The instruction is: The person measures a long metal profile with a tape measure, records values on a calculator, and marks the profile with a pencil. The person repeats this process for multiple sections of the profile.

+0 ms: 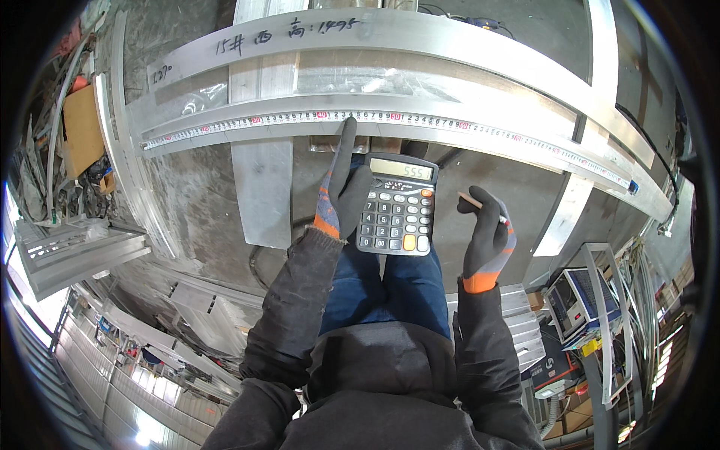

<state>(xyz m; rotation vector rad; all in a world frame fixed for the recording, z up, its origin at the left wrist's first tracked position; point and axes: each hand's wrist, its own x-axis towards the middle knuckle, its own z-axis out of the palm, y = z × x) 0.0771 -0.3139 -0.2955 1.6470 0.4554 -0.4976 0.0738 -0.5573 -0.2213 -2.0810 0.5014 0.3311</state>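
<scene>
A dark calculator (396,206) with a lit display is upright in front of me. My left hand (346,191), in a dark glove with an orange cuff, grips its left edge with the thumb over the front; the fingers behind it are hidden. The outstretched left index finger touches the measuring tape (292,118), a white strip with black and red marks lying along an aluminium profile (225,142). To the right of the calculator, apart from it, my gloved right hand (486,232) is closed around a thin pencil (470,199), its end pointing up and left.
A wide aluminium bar (420,36) with handwriting lies beyond the tape. Crosswise metal pieces (260,191) run beneath the profiles. Stacked metal profiles (82,259) stand at the left. On the right are a boxy machine (574,307) and a metal frame (619,322).
</scene>
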